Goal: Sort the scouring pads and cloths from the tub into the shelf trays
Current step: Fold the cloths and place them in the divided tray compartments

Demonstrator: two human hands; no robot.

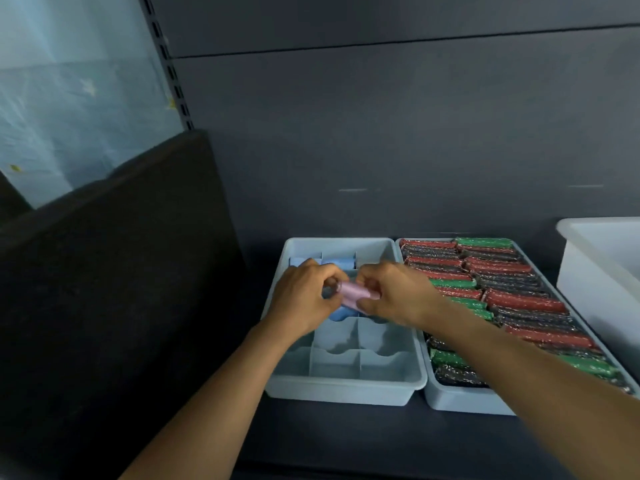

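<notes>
We see both hands meeting over the far half of the divided tray (pixel 346 393), a pale blue-grey tray that sits on the dark shelf (pixel 346 441). The left hand (pixel 304 299) and the right hand (pixel 393 292) hold one rolled pink cloth (pixel 355 293) between them. Each grip is closed on it: the left fingers curl round its left end, and the right thumb and fingers pinch its right end. The roll lies roughly level, just above the compartments in the middle of the tray.

Directly under it we make out a rolled blue cloth (pixel 341 314) in a compartment. The blur there is heavy, so the pink roll may be touching it, but we cannot tell. More blue cloths (pixel 337 264) fill the compartments along the far wall of the tray. The two near rows of compartments hold nothing we can see.

Just to the right, side by side with the divided tray, stands a second tray (pixel 467 405) packed with rows of scouring pads (pixel 519 301) in red, green and glittery black. The right forearm crosses above its near left part. Further right, at the edge of the view, we see the corner of a white tub (pixel 588 271). On the left a dark board (pixel 104 306) leans against the shelving.
</notes>
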